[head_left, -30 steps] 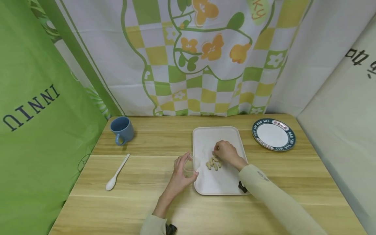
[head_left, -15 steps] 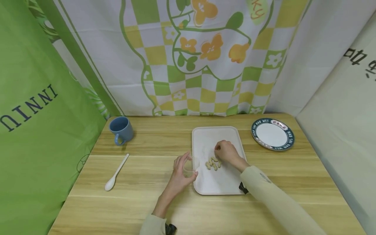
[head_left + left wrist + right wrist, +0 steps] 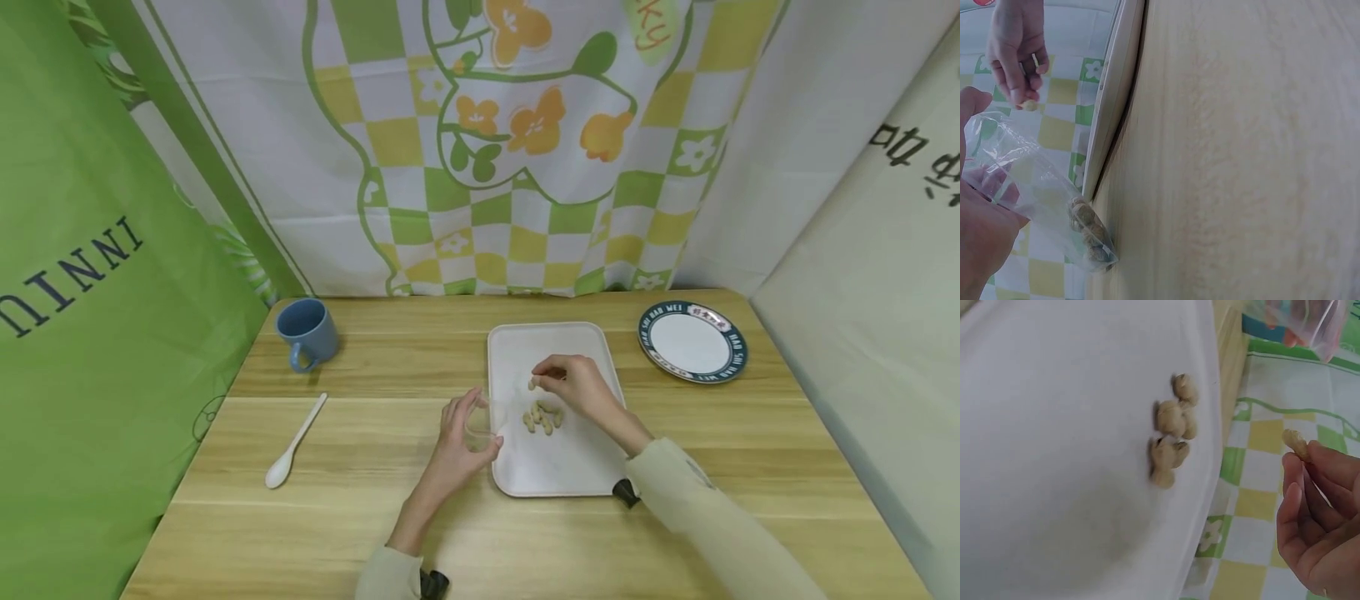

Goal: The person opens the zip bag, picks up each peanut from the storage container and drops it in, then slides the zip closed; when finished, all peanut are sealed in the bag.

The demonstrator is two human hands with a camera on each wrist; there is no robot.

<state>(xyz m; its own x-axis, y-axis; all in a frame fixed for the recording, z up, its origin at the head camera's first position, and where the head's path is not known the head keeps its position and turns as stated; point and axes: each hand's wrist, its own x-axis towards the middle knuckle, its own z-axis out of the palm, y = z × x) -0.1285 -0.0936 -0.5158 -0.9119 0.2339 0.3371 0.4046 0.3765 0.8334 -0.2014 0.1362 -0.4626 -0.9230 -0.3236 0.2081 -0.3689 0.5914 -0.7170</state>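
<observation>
My left hand (image 3: 460, 442) holds a clear plastic bag (image 3: 1047, 181) by its rim, the mouth spread between thumb and fingers. Several peanuts (image 3: 1090, 231) lie in the bottom of the bag. Between thumb and fingertips, my right hand (image 3: 581, 386) pinches one unshelled peanut (image 3: 1296, 444), raised above the white tray (image 3: 577, 467). More peanuts (image 3: 543, 416) sit in a loose cluster on the tray, just below that hand. In the left wrist view the pinched peanut is apart from the bag's mouth.
At the back left stands a blue mug (image 3: 309, 335), with a white spoon (image 3: 296, 442) lying in front of it. A plate with a dark patterned rim (image 3: 738, 354) rests at the back right. Curtains hang behind and beside the wooden table (image 3: 360, 492).
My right hand has lifted from the peanut cluster and shifted slightly left, with a peanut now showing at its fingertips. The left hand keeps the bag in nearly the same place.
</observation>
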